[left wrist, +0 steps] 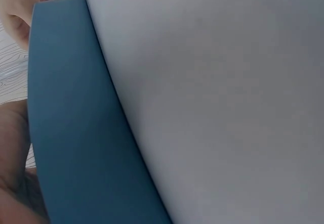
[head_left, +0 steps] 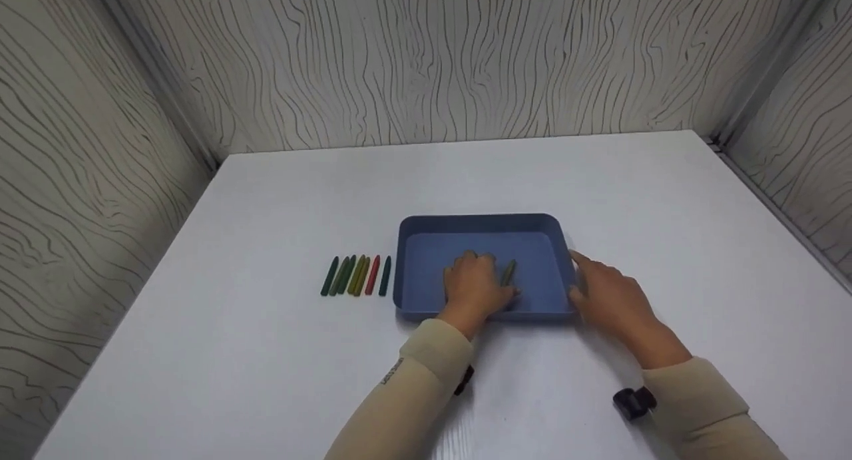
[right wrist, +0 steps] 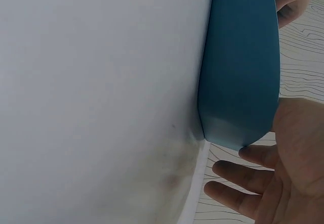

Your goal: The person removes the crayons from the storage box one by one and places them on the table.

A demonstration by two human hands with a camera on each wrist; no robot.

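Left hand (head_left: 474, 288) pinches green crayon (head_left: 509, 272) pointing away, in tray (head_left: 480, 224); right hand (head_left: 609, 293) fingers released.

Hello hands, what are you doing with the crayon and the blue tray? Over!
Left hand inside blue tray, on a green crayon, grip unclear. Right hand open at tray's right wall. Row of crayons left of tray, clear of both hands.

In the head view the left hand (head_left: 474, 288) lies over the lower end of the green crayon (head_left: 509, 271) in the blue tray (head_left: 480, 224), so whether its fingers grip the crayon cannot be told. The row of crayons (head_left: 358, 275) on the tabletop (head_left: 266, 353) is too small to count surely. Both wrist views show only the tray's outer wall, with the hands cut off at the edges.
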